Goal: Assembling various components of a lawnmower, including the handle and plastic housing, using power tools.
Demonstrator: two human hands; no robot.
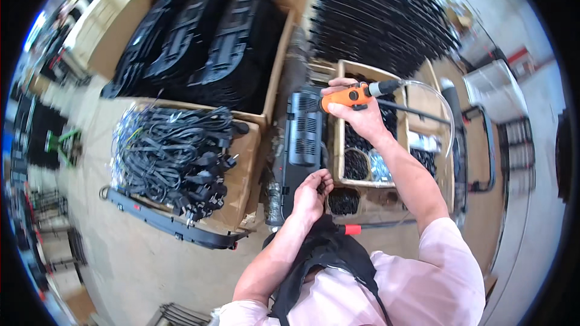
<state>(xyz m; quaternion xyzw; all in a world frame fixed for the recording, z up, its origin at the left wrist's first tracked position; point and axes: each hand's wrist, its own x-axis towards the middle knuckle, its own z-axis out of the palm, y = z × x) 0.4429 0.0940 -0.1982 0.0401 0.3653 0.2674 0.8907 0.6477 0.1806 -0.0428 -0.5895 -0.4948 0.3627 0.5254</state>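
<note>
An orange air screwdriver (345,98) with a grey connector and clear hose is gripped in my right hand (365,122). It is held over the right side of a long black plastic housing (294,190), at its far end. A dark vented cover (305,130) with rows of slots sits on that housing. Close to the housing's near part, my left hand (311,194) is closed with its fingers curled together. Whatever those fingers hold, if anything, is too small to make out. The tool's tip is hard to see.
To the left lies a heap of black power cords (175,151) on cardboard. Behind it, a large carton (275,78) holds stacked black plastic shells (232,42). A divided parts box (342,145) stands right of the housing. Black tubes (380,18) are stacked at the back.
</note>
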